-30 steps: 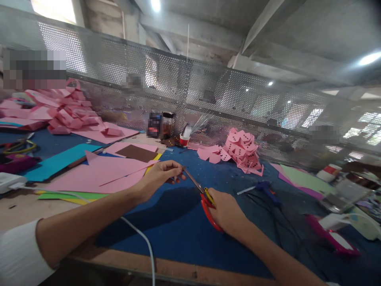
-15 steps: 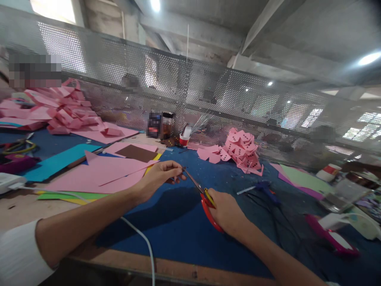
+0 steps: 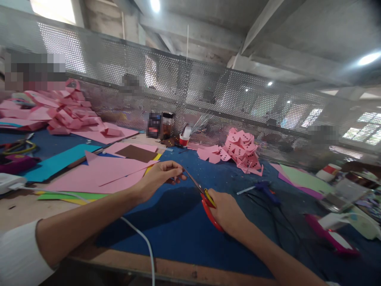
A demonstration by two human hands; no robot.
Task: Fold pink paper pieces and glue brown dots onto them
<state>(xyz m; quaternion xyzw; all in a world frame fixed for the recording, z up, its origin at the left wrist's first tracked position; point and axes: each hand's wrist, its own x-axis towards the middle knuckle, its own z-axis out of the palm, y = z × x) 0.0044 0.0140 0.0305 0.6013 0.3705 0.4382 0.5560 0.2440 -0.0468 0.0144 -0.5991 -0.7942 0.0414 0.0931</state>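
Observation:
My right hand [image 3: 224,210] is wrapped round the red and yellow handles of a pair of scissors [image 3: 212,216]. The scissor blades point up and left, and their tips reach the fingertips of my left hand [image 3: 169,172]. Thumb and fingers of that left hand are pinched together at the tips; whatever they hold is too small to make out. Both hands are above the blue table mat [image 3: 178,238]. Left of my left hand lie sheets of pink paper [image 3: 104,172], with a brown sheet [image 3: 135,153] behind them.
Pink paper pieces with dark dots [image 3: 241,149] are heaped at the back. A blue glue gun [image 3: 268,192] lies to the right with its cable. A white cable [image 3: 139,232] crosses the front edge. Folded pink strips [image 3: 68,113] pile up far left. A perforated metal screen [image 3: 208,87] stands behind.

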